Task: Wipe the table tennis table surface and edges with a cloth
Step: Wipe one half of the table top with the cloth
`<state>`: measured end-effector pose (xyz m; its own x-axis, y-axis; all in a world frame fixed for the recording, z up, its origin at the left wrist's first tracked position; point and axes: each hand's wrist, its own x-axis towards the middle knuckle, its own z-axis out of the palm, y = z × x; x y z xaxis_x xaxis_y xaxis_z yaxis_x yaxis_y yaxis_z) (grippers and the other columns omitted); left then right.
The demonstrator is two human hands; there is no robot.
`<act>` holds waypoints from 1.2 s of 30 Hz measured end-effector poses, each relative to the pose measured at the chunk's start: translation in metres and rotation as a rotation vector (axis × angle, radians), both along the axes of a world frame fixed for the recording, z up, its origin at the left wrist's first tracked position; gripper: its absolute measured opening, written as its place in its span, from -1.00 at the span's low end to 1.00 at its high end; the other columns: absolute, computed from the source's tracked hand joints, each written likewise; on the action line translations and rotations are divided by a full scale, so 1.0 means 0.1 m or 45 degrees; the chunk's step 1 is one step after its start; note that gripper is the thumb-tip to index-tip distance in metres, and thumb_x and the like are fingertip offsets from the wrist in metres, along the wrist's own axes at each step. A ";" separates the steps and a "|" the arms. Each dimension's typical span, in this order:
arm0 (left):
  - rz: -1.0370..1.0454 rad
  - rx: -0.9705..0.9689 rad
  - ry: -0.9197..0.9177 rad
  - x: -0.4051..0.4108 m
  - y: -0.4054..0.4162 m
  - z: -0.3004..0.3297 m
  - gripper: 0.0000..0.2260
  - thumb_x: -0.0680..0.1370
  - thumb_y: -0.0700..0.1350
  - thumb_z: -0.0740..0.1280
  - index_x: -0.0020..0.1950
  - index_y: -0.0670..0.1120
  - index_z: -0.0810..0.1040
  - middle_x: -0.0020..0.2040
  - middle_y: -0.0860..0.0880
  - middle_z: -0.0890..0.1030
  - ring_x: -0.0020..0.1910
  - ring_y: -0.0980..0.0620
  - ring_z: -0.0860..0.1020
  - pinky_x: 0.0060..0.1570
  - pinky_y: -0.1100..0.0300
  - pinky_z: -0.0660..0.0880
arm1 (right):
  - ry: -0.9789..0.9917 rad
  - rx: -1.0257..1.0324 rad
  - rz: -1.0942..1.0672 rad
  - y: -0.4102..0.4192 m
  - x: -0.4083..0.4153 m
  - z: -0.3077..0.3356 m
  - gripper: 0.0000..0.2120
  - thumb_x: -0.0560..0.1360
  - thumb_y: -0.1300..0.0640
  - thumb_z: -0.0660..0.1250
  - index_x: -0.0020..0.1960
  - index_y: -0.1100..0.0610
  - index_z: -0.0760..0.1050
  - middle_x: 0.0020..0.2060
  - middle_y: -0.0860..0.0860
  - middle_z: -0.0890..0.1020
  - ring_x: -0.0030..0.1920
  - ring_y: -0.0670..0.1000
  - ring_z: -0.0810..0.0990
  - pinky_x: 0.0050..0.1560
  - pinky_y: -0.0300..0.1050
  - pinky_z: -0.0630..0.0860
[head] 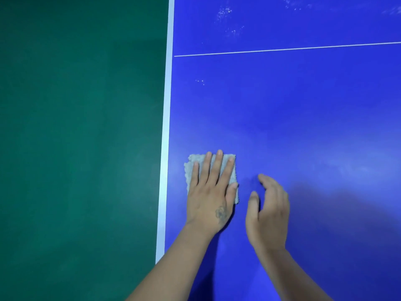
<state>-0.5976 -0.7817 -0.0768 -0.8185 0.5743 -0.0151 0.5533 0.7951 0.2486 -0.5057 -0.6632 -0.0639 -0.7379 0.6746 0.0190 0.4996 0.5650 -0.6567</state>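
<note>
The blue table tennis table (303,118) fills the right of the view, with a white band (166,127) along its left edge. A folded grey cloth (196,165) lies flat on the blue surface close to that edge. My left hand (209,192) presses flat on the cloth with straight fingers. My right hand (269,211) is just to the right of the cloth, on or just above the blue surface, fingers loosely bent and holding nothing.
A thin white centre line (282,49) crosses the table farther away. White dusty specks (225,14) mark the surface beyond that line. Green floor (76,137) lies to the left, beyond the table edge.
</note>
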 end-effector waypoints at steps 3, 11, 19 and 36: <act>0.181 -0.046 -0.005 -0.04 -0.13 -0.02 -0.46 0.78 0.10 -0.02 0.77 0.04 0.02 0.77 -0.02 0.00 0.75 -0.09 -0.11 0.69 -0.22 -0.03 | 0.116 0.131 0.036 0.32 -0.44 0.01 -0.61 0.65 0.20 0.22 0.45 0.21 0.47 0.45 0.07 0.53 0.47 0.14 0.46 0.48 0.18 0.40; 0.543 0.011 0.014 -0.97 0.32 -0.14 -0.43 0.76 0.12 -0.02 0.77 -0.01 0.08 0.76 -0.09 0.08 0.75 -0.16 -0.03 0.68 -0.20 -0.11 | -0.294 0.524 0.322 0.92 -1.37 -0.18 -0.44 0.70 -0.01 0.02 0.68 0.10 0.22 0.70 0.05 0.16 0.71 0.14 0.06 0.68 0.24 0.02; 0.274 0.008 0.054 -1.03 0.85 -0.08 -0.44 0.77 0.11 -0.04 0.77 0.01 0.03 0.77 -0.06 0.04 0.75 -0.16 -0.06 0.68 -0.23 -0.07 | -0.357 0.591 0.286 0.91 -1.47 -0.14 -0.45 0.73 -0.03 -0.07 0.70 0.06 0.16 0.71 0.03 0.12 0.71 0.12 0.02 0.67 0.25 0.02; 0.382 -0.055 0.064 -1.30 0.16 -0.10 -0.46 0.77 0.11 -0.02 0.77 0.07 0.05 0.76 -0.03 0.07 0.75 -0.11 -0.03 0.69 -0.19 -0.06 | -0.235 0.547 0.234 0.88 -1.48 -0.17 -0.48 0.72 0.02 0.06 0.65 0.11 0.31 0.68 0.03 0.23 0.70 0.12 0.12 0.65 0.27 0.07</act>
<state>-0.7277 -0.7654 -0.0873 -0.9518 0.3066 0.0108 0.3030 0.9340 0.1892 -0.6535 -0.5749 -0.0809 -0.8610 0.4931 0.1242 0.4525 0.8544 -0.2555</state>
